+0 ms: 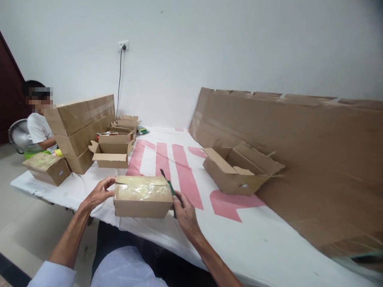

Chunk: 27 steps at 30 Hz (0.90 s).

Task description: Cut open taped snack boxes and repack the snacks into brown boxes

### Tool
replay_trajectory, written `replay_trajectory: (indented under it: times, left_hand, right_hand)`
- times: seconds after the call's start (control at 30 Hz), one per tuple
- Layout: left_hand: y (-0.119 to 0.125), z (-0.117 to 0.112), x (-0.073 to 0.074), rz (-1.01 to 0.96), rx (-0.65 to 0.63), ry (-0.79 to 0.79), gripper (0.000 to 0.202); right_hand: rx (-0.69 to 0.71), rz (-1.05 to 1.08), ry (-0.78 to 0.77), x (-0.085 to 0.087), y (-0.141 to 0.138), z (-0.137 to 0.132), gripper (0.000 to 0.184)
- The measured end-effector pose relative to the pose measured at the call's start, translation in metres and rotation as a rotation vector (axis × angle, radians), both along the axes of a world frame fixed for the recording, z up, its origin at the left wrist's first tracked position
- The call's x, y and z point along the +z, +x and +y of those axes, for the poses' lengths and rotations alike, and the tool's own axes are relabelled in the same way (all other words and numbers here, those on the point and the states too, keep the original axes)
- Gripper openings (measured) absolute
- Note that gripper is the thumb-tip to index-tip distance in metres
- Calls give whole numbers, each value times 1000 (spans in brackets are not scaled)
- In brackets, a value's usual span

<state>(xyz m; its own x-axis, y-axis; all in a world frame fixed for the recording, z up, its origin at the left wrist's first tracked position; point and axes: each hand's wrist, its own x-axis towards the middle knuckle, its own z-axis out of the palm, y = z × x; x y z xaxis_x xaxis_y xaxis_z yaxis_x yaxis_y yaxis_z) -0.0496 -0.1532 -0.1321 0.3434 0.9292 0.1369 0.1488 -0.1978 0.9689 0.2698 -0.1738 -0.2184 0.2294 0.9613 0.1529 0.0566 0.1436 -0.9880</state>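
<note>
A small cardboard box [140,201] with clear tape over its closed top sits at the near edge of the white table [254,235]. My left hand [98,193] rests on the box's left end, fingers curled round the top corner. My right hand [184,211] is against the box's right end and is closed on a green-handled tape cutter [169,185] whose tip sticks up above the box's far right corner.
An open empty box [239,169] lies to the right, in front of large flat cardboard sheets [314,159] leaning on the wall. Further left stand another open box [112,153], a stack of sealed cartons [80,127], a taped box [46,167] and a seated person [37,119].
</note>
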Motion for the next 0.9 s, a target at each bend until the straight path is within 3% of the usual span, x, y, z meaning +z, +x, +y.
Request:
replay_trajectory:
  times: [0.23,0.4,0.5,0.7,0.8,0.9]
  left_hand:
    - [10,-7,-7,4,46,87,37]
    - [8,-13,-11,-15,-47,40,46]
    - [7,-18,-10,36,-59,52,49]
    - [8,-28,-4,153,-22,106,50]
    - [10,-32,-2,169,3,103,50]
    - [10,-34,-2,173,6,104,53]
  right_hand:
    - [1,-62,-12,1,3,-10,60]
    - [-51,-80,-34,10,23,-6,61]
    - [-68,-199,60,39,41,-2,54]
    - [371,-514,199,120,40,-8,38]
    - [521,-622,242,143,28,-9,34]
    - [607,-703,299,155,16,-6,30]
